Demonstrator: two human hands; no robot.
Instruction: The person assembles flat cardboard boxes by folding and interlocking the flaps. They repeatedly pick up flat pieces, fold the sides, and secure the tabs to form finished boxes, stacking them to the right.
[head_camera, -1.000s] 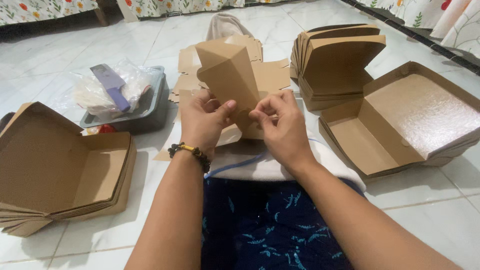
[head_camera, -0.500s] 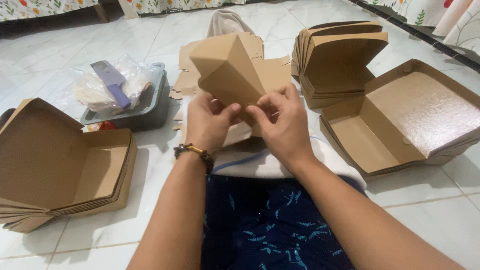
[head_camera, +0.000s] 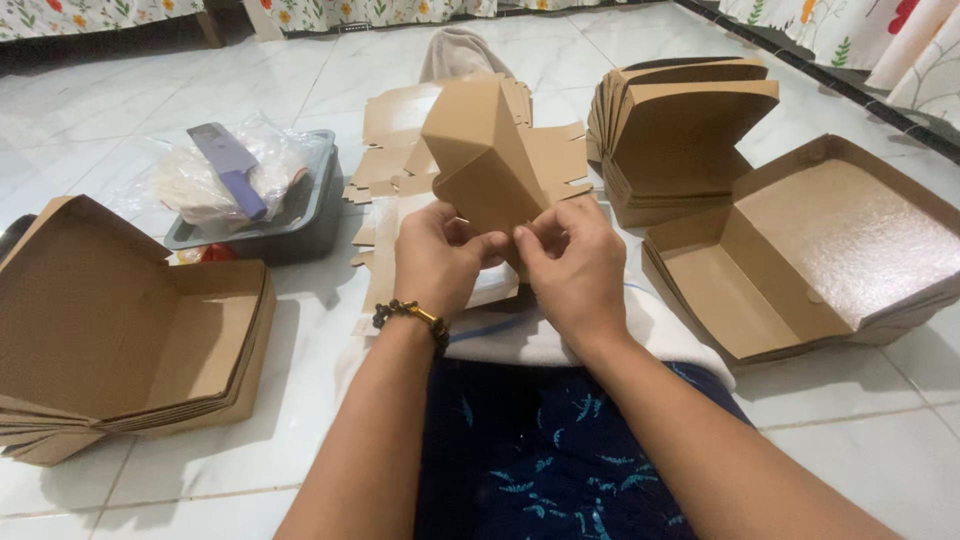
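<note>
Cardboard box (head_camera: 487, 160) pinched by both hands, empty.

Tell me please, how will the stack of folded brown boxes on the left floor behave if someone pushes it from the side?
The stack of nested boxes probably slides easily, since it sits on glossy tile floor. It looks light for its size, being thin cardboard. The raised lids may flex or the layers shift apart, as nothing binds them.

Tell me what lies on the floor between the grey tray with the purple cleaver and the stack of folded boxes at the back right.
In the head view, between the grey tray and the stack of folded boxes lies a pile of flat unfolded box blanks; the half-folded box, held up by both hands, rises before it.
</note>
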